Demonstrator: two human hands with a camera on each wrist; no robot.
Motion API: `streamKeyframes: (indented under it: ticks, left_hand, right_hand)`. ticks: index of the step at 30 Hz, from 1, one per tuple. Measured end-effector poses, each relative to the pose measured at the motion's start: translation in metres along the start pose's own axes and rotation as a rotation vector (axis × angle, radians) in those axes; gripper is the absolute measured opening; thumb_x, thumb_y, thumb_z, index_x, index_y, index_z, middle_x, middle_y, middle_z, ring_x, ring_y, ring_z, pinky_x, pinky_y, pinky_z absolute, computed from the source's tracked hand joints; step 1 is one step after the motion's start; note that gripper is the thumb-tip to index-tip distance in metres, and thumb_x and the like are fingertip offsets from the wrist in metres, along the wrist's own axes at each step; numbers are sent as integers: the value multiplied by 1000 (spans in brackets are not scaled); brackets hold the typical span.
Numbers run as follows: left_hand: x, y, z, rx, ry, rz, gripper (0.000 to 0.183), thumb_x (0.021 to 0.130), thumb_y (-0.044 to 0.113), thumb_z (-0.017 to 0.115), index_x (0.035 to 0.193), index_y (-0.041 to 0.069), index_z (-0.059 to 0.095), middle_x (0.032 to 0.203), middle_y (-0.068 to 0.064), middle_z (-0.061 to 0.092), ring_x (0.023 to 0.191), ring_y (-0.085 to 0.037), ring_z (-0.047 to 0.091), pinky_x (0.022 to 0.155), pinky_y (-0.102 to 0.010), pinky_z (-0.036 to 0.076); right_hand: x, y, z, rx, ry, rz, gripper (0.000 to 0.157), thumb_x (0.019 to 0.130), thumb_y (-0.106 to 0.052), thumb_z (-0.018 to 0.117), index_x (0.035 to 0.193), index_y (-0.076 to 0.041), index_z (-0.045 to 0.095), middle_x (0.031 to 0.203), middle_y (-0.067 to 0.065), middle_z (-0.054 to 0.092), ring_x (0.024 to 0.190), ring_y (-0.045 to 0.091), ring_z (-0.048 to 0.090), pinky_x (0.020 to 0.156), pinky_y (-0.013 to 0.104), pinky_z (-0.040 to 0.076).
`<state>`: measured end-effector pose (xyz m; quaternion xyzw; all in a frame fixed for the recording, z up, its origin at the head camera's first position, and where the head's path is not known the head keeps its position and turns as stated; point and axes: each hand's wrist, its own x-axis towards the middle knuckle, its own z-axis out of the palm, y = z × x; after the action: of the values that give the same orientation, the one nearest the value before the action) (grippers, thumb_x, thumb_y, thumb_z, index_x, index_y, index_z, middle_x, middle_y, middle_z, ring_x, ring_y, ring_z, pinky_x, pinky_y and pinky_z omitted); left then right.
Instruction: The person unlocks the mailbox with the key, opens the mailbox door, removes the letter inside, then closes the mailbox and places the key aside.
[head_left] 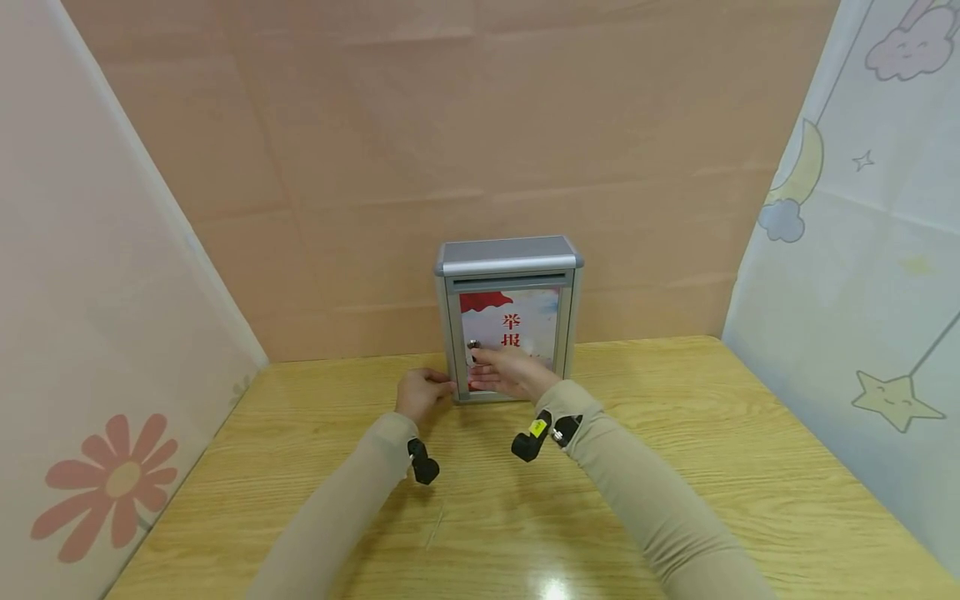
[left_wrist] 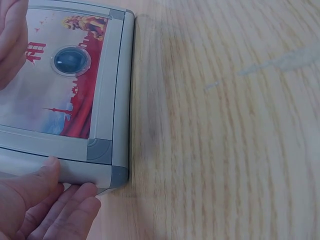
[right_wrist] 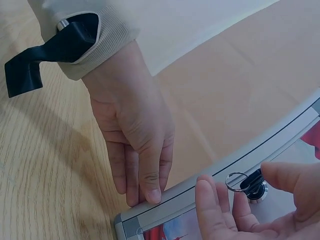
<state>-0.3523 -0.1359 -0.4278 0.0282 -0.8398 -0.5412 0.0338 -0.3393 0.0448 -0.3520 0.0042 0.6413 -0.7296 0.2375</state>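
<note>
A grey metal letterbox (head_left: 511, 258) stands upright on the table, with a slot near its top and a printed red-and-white front panel. My left hand (head_left: 422, 392) touches the box's lower left side. In the left wrist view its thumb (left_wrist: 50, 169) rests on that side and the other fingers lie by its far edge, fairly straight. My right hand (head_left: 513, 372) is in front of the panel and pinches a black-headed key (right_wrist: 254, 179) at the lock (right_wrist: 258, 193). A metal ring (right_wrist: 235, 182) hangs from the key. The contact behind the key is partly hidden.
The wood-grain table (head_left: 645, 450) runs up to a peach cloth backdrop (head_left: 360, 183) behind the box. Pale printed panels, a flower one (head_left: 120, 333) and a star one (head_left: 862, 275), close off the sides. A round dark window (left_wrist: 70, 61) sits low on the panel.
</note>
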Motion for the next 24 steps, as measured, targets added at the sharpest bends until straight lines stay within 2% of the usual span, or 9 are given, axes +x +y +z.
streamKeyframes:
  ticks: [7, 14, 24]
  left_hand:
    - [0, 1, 0, -4, -7, 1, 19, 83, 12, 77, 96, -1, 72, 91, -13, 71, 80, -26, 67, 64, -30, 55]
    - [3, -3, 0, -3, -12, -3, 18, 84, 11, 76, 95, -2, 72, 92, -13, 71, 82, -26, 68, 66, -30, 56]
    - [1, -1, 0, -28, -22, -12, 17, 84, 11, 75, 95, -2, 71, 93, -14, 71, 85, -30, 69, 75, -40, 58]
  right_hand:
    - [0, 2, -2, 14, 7, 6, 42, 103, -20, 47, 137, 4, 40, 99, 12, 56, 90, 21, 63, 102, 38, 47]
    - [-9, 5, -3, 25, -30, -10, 42, 103, -19, 49, 137, 3, 42, 95, 12, 59, 88, 20, 64, 87, 29, 55]
    - [-21, 13, -9, 30, -71, -19, 51, 103, -16, 46, 148, 1, 27, 104, 14, 57, 92, 22, 64, 100, 38, 49]
